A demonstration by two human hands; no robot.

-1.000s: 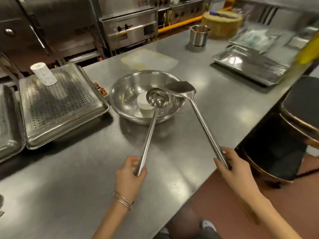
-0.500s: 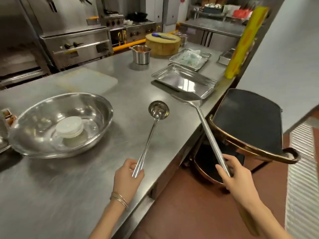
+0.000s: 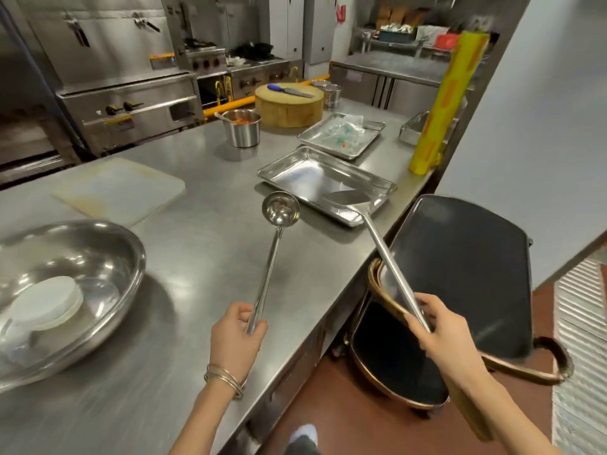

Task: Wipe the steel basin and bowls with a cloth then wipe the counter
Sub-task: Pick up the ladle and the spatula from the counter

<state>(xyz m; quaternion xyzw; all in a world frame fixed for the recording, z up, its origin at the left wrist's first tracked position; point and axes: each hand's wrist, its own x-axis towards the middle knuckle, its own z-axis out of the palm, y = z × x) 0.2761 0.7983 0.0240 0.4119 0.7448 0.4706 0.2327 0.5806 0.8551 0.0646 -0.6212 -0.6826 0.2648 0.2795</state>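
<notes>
My left hand [image 3: 237,336] grips the handle end of a long steel ladle [image 3: 280,208], whose bowl hovers over the steel counter [image 3: 210,231]. My right hand [image 3: 438,336] holds the handle of a long steel spatula [image 3: 345,198]; its blade is over the near corner of an empty steel tray [image 3: 305,172]. A large steel basin [image 3: 108,257] sits at the left of the counter with a white round lid [image 3: 46,303] inside it. No cloth is in sight.
A white cutting board [image 3: 118,188] lies behind the basin. Further back are a steel pot [image 3: 243,129], a round wooden block with a knife [image 3: 289,105], a second tray with plastic [image 3: 341,134] and a yellow roll [image 3: 450,103]. A black two-tier cart [image 3: 460,274] stands right of the counter edge.
The view has swung right, so the basin now lies at the left. Ladle and spatula left the basin's rim and moved right; the spatula blade is now over the empty tray.
</notes>
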